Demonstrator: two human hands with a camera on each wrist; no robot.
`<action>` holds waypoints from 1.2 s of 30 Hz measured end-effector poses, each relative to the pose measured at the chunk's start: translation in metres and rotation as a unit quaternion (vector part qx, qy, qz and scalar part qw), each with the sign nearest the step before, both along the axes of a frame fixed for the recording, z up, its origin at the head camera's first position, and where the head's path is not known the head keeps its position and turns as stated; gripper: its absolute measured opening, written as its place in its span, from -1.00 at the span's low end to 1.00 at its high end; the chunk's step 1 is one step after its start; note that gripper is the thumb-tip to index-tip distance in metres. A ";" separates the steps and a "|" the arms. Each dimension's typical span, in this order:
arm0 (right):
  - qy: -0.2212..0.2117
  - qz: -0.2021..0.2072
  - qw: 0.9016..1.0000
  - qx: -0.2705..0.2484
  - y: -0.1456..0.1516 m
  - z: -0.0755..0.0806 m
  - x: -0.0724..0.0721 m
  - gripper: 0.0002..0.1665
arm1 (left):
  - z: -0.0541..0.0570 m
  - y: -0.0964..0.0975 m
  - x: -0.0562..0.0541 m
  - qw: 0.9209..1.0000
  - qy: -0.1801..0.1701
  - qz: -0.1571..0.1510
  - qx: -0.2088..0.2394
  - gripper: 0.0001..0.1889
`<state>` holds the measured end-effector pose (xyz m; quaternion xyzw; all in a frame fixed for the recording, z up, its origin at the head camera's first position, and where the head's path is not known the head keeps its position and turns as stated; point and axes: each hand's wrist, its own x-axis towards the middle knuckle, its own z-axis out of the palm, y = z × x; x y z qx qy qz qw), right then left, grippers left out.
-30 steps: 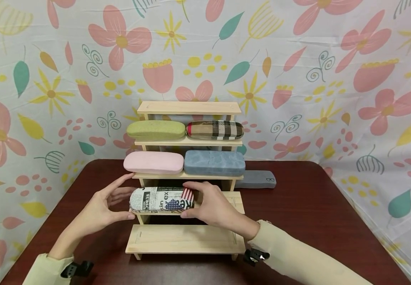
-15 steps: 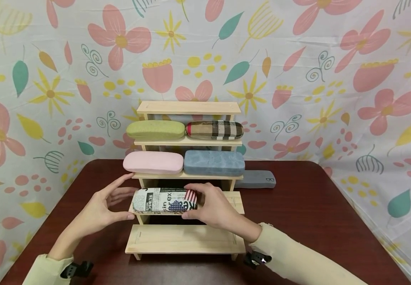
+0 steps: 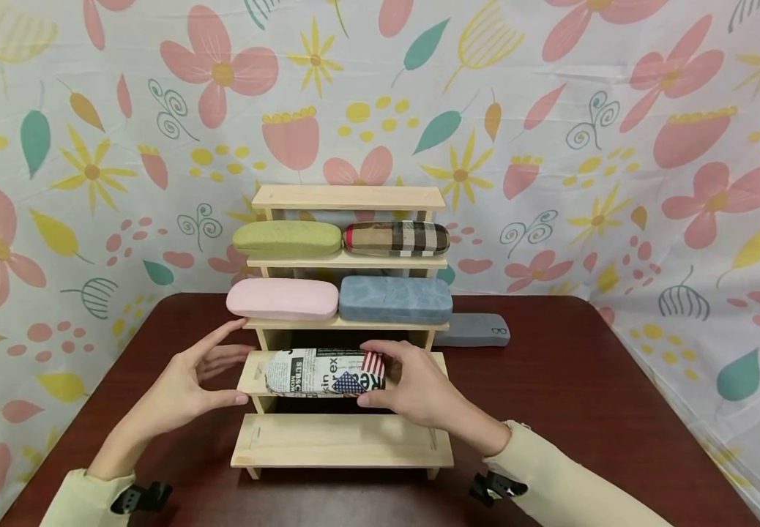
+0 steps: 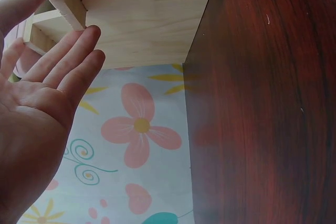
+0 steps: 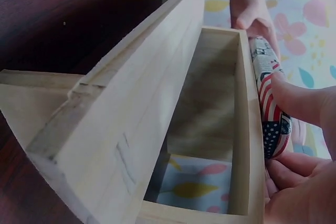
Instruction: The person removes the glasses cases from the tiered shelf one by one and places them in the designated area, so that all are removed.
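Observation:
A glasses case [image 3: 323, 373] with a newspaper and flag print lies on the second step from the bottom of a wooden stepped rack [image 3: 343, 443]. My right hand [image 3: 416, 384] grips its right end, thumb on the front and fingers over the top and back. In the right wrist view the case [image 5: 266, 90] shows its flag end between thumb and fingers. My left hand [image 3: 185, 380] is at the rack's left end, fingers extended and thumb apart, holding nothing. Bare wood shows between it and the case. The left wrist view shows its palm and fingers [image 4: 68, 66] beside the rack's side.
On the upper steps sit a green case [image 3: 288, 239], a plaid case [image 3: 396, 239], a pink case [image 3: 282, 298] and a blue case [image 3: 395, 298]. A grey case [image 3: 472, 330] lies behind the rack's right side on the dark table [image 3: 584, 410]. A floral cloth hangs behind.
The printed glasses case has slid right along its step with my right hand, away from the left hand. The left hand has stayed almost still.

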<state>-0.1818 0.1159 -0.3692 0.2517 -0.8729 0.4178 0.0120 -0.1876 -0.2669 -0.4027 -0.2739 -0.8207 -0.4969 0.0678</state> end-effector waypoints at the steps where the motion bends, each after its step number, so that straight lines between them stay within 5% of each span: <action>1: 0.000 0.001 1.000 0.002 0.000 0.000 0.000 -0.14 | 0.000 0.000 0.000 1.000 0.001 0.000 0.000 0.13; 11: 0.002 0.011 1.000 0.027 -0.002 0.000 -0.002 -0.15 | -0.001 0.001 0.000 1.000 0.000 0.001 -0.002 0.13; 36: -0.025 0.021 0.997 -0.069 0.021 -0.006 0.004 -0.25 | -0.001 0.000 0.001 1.000 0.005 0.002 -0.005 0.13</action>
